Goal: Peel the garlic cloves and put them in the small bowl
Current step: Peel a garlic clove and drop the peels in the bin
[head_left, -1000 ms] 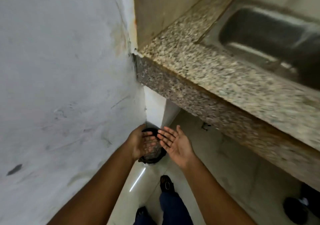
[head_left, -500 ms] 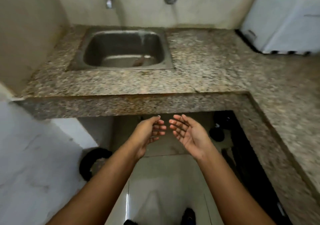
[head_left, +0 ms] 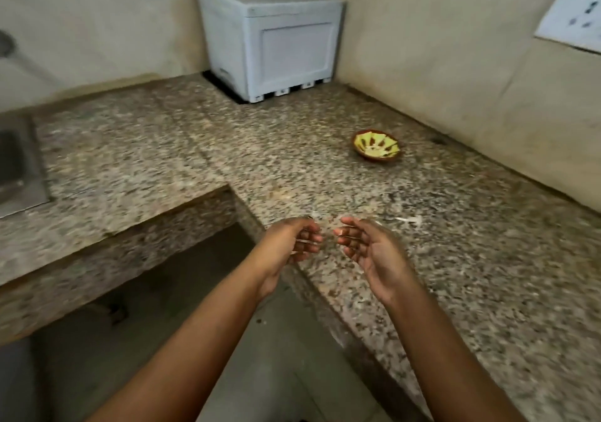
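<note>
The left hand (head_left: 286, 242) and the right hand (head_left: 370, 249) hung side by side over the near edge of the speckled granite surface (head_left: 195, 148), palms turned toward each other, fingers loosely curled and holding nothing. The two hands were close but did not touch. Just beyond the right hand a thin whitish scrap (head_left: 408, 219) lay on the stone; motion blur hid what it was. Farther back and to the right sat one small bowl (head_left: 377, 145), round and shallow, with a brown rim and a yellow-green patterned inside; its contents could not be made out. In the far corner stood one pale boxy plastic container (head_left: 279, 44) with a panelled front. At the left edge showed part of one steel sink (head_left: 19, 174). One white wall socket plate (head_left: 572, 21) sat on the right wall.
</note>
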